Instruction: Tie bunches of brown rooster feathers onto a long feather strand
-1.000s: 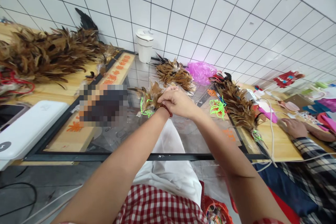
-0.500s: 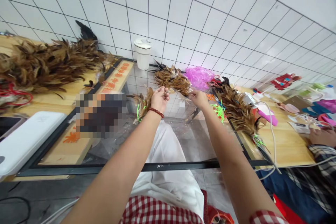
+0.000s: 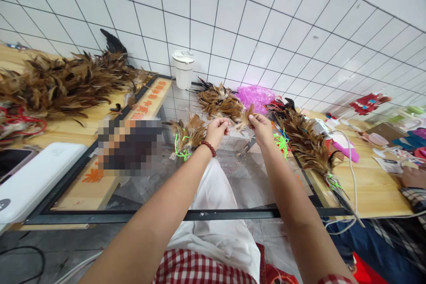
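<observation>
The right hand (image 3: 261, 126) pinches a small brown feather tuft (image 3: 245, 118), which sticks up between it and the left hand (image 3: 218, 129). The left hand is curled closed; its contents cannot be told. Just left of it lies a feather bundle (image 3: 188, 133) tied with green cord. Beyond both hands is a feather pile (image 3: 219, 102).

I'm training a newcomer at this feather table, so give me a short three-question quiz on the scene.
1. True or false: the left hand and right hand are clasped together.
2. Which wrist bears the red bead bracelet? A left, B right, C neither.
3. Fill in: the green cord beside the left hand lies at a bundle of brown ____.
Key: 1 false, apart, pinching a feather tuft; 2 A; 3 feathers.
</observation>
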`<state>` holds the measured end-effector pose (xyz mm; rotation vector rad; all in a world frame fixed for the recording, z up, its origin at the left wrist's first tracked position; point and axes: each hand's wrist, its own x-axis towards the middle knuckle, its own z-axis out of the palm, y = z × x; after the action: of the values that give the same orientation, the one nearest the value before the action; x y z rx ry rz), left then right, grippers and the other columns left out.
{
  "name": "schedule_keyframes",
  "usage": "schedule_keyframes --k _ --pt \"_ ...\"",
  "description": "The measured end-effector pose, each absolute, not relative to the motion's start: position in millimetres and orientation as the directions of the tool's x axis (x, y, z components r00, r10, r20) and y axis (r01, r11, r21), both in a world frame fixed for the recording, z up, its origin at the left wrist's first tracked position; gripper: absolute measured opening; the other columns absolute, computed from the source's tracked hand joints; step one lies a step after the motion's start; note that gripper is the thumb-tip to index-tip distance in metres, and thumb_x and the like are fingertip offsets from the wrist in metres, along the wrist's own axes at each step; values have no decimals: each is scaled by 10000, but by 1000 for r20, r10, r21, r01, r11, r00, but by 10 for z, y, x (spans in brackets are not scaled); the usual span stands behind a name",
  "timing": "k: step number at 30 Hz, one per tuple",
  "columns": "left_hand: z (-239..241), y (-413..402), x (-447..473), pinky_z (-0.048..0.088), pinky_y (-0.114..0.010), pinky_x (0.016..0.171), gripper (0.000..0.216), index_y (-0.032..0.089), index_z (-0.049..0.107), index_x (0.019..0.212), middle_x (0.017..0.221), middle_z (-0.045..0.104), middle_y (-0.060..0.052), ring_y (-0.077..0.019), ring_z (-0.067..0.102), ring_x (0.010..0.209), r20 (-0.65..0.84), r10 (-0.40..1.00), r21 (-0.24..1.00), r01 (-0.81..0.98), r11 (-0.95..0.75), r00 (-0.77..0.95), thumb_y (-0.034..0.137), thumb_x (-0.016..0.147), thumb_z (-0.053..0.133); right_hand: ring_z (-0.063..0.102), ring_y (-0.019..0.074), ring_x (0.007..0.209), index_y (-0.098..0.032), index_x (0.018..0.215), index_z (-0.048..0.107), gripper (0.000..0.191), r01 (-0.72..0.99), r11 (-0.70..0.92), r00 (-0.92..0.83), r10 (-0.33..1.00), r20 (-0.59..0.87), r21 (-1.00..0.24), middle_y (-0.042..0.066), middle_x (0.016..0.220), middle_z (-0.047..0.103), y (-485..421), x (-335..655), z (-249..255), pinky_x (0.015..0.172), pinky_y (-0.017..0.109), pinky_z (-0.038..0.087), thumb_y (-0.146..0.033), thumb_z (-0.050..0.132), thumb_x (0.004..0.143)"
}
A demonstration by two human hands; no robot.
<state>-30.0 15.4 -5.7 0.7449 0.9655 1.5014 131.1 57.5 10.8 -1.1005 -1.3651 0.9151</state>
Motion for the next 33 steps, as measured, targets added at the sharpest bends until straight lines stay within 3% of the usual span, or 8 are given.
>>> schedule_keyframes --k 7,11,16,18,21,24,29,33 --pt "-68 112 -264 404 -183 412 107 116 673 790 674 660 -35 -70 549 449 -58 998 962 -268 59 11 222 775 672 435 92 520 -213 708 504 391 135 231 -11 973 232 -964 -43 589 483 419 1253 99 543 244 392 -584 610 645" --pt "-46 52 -252 363 -180 395 54 118 675 735 614 643 -29 -78 544 433 -95 985 982 -147 116 146 171 741 687 445 97 540 -209 740 517 381 147 251 -32 968 249 -957 -39 607 489 443 1235 44 558 245 395 -579 579 679" --pt "-107 84 -244 314 -200 402 176 136 628 604 544 608 -17 -70 459 391 -106 994 994 6 106 -19 186 773 617 520 120 655 -177 895 564 356 313 260 75 952 297 -913 32 846 608 514 1323 -102 653 274 446 -466 604 691" --pt "-156 132 -272 324 -212 427 176 145 633 605 523 590 -4 -79 451 397 -48 993 994 88 57 -107 205 768 609 538 128 696 -163 991 578 353 456 293 111 918 380 -841 78 1009 615 510 1350 -135 728 306 465 -374 601 709" --pt "-218 214 -379 333 -221 458 153 155 650 628 503 570 13 -87 443 414 64 982 982 185 -31 -175 225 756 606 553 142 716 -159 1032 603 312 593 359 40 881 472 -721 102 1075 605 470 1328 -151 811 341 470 -259 569 738" --pt "-251 288 -550 338 -223 472 185 157 644 620 511 573 9 -92 451 421 111 986 978 191 -86 -125 252 763 577 560 153 726 -160 1010 622 285 632 413 -38 862 506 -656 99 1052 604 435 1277 -153 856 358 466 -199 554 736" --pt "-248 355 -761 318 -218 468 143 162 661 647 473 543 16 -98 455 425 93 974 979 197 -51 -208 262 730 602 568 189 820 -175 1015 628 274 659 454 -61 827 559 -600 106 1061 602 426 1277 -146 895 379 455 -194 524 763" --pt "-227 332 -686 289 -216 452 163 167 663 653 467 537 15 -94 436 417 93 974 988 140 -65 -209 306 726 621 561 225 1025 -202 1081 628 295 669 559 -175 759 627 -490 118 1168 587 349 1245 -80 933 382 433 -197 482 826"
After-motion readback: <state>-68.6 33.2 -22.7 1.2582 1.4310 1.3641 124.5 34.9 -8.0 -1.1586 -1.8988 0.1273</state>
